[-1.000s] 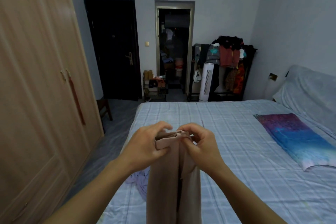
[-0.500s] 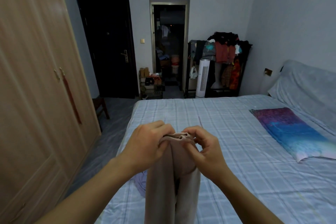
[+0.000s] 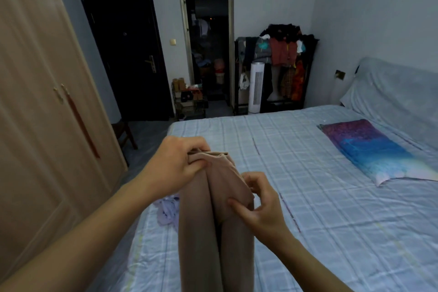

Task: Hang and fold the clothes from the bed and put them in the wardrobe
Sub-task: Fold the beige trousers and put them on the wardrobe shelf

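- The person stands at the foot of the bed (image 3: 308, 173), holding a pair of beige trousers (image 3: 213, 220) up over its near edge; the legs hang straight down, side by side, out of view at the bottom.
- The left hand (image 3: 180, 168) has its fingers curled tight over the bunched top edge and bears the garment's hanging weight.
- The right hand (image 3: 258, 201) sits lower, thumb and fingertips pinching the cloth just under the waist, on the right leg.
- The fabric looks thin, soft and limp; I judge it light and likely to slide or crease, so the waistband seems the surest place to hold.
- A crumpled pale lilac garment (image 3: 168, 208) lies on the bed behind the trousers.
- The wardrobe (image 3: 47, 102) stands to the left, doors closed.
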A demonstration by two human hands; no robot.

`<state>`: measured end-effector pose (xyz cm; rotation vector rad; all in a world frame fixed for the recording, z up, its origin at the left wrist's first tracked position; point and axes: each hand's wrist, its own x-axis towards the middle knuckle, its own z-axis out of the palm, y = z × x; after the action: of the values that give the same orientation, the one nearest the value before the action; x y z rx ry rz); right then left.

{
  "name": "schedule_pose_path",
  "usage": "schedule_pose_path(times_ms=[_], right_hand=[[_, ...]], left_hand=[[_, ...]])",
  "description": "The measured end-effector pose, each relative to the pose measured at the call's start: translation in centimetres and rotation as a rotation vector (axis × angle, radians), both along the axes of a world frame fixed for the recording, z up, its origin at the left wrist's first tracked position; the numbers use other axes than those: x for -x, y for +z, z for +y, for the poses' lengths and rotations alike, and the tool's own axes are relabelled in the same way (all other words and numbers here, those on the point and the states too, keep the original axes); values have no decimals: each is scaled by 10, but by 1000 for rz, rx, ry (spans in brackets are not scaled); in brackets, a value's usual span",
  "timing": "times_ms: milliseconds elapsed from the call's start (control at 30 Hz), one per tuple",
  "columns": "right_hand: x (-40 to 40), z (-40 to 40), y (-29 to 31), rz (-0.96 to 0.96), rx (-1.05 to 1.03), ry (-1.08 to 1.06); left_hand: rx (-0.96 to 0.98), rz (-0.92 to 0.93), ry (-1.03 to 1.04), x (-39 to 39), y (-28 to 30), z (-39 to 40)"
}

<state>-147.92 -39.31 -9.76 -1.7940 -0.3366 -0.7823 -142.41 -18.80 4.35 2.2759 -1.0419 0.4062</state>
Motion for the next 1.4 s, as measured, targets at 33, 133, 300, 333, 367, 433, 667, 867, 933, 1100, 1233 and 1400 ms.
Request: schedule_pose_path(times_ms=[33,133,300,333,367,433,667,867,933,1100,1233,1400], right_hand=[[0,-2,0,-29,30,-3],[1,-5,-1,-57,104,-12],[8,-8,-7,58,63,159],[9,-8,-8,79,39,180],[9,-9,-9,94,15,182],[7,-15,-8,98,-4,140],[-9,-50,33,52,-73,77],[-5,-86,48,235,189,124],[0,-84,32,299,169,147],[9,-90,-3,367,-68,116],[11,-109,7,300,-182,60],[19,-151,29,280,-156,116]], left_hand=[[0,-3,3,0,2,0],[-6,-23,9,2,5,-2],[15,-67,11,6,4,0],[22,-72,9,6,4,1],[24,-76,6,5,3,3],[6,-92,-1,4,3,8],[-18,-99,-28,-7,15,15],[29,-68,-110,-7,27,0],[14,-79,-138,-3,25,-8],[4,5,-186,-1,18,-20],[40,76,-157,-2,12,-29],[155,227,-139,-3,6,-49]])
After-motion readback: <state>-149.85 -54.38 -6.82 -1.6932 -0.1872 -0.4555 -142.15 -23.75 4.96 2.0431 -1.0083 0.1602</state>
